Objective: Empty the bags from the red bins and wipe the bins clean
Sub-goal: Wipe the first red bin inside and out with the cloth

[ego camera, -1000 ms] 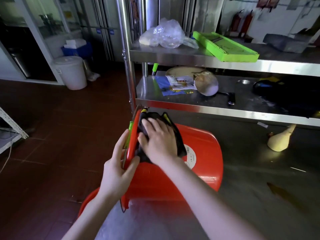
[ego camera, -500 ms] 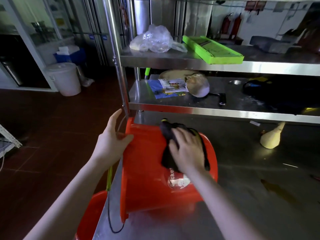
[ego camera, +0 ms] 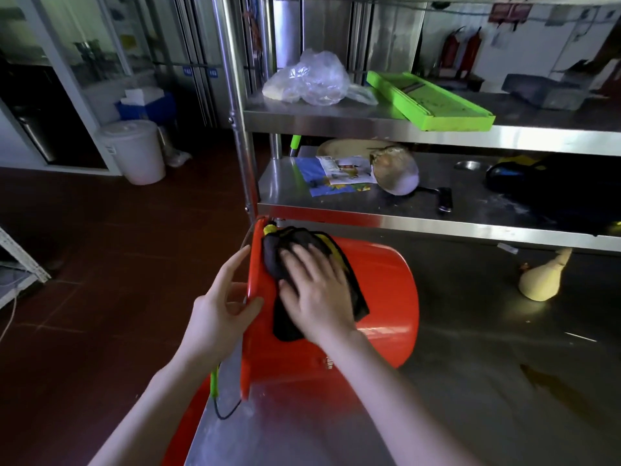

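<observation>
Red bin (ego camera: 379, 297) lies on its side on the steel tabletop (ego camera: 487, 381), at the left edge, rim facing left and hanging just past that edge, base pointing right toward the tabletop's middle.

Left hand (ego camera: 218, 311): thumb and fingers loosely curled around the bin's rim from the left, thumb on the outer wall, fingers on the open-mouth side. Gripping the rim, not clamped hard.

Right hand (ego camera: 316, 294): flat, fingers spread, palm down, pressing a black cloth (ego camera: 285, 260) onto the bin's upward-facing outer wall, just right of the rim. Cloth has yellow trim, sits between palm and bin, sticks out above the fingertips and below the heel of the hand. Hand is slightly motion-blurred.

The two hands are close together, with the rim between them.

A green-handled wire bail (ego camera: 215, 381) hangs off the rim below the left forearm, over the tabletop's left edge. A second red bin (ego camera: 188, 415) sits below that edge, mostly hidden by the left arm.

Back edge of the tabletop: steel shelf rack (ego camera: 420, 216). Near the back right: a pale cloth pouch (ego camera: 541, 280), well apart from the bin.
</observation>
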`<state>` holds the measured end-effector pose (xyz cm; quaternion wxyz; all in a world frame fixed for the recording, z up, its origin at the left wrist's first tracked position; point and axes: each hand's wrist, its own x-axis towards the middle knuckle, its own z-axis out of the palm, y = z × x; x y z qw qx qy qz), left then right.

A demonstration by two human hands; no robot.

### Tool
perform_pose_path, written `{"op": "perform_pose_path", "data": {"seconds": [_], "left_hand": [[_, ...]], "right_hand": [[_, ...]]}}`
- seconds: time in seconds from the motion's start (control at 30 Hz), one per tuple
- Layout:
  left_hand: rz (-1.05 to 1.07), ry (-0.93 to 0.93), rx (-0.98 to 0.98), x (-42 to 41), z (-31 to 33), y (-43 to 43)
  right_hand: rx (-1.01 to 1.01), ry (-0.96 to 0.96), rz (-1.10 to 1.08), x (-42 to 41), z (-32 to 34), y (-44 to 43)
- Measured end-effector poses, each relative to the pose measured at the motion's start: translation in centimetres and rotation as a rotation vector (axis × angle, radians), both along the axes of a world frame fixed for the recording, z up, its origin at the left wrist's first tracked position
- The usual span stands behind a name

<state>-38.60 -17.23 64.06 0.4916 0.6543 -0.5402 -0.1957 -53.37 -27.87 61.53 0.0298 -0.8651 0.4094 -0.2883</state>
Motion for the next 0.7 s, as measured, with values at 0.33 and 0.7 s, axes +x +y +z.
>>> {"op": "perform_pose_path", "data": {"seconds": [0.33,0.7], "left_hand": [[-0.057,0.029,0.017,-0.5,-1.1,2.1],[0.07,0.325,0.197,0.6,2.3,-4.2]], "right_hand": [[0.386,0.024,-0.386,-5.0,1.8,-7.6],[0.019,0.012,-0.106,2.4,0.9,3.7]]}}
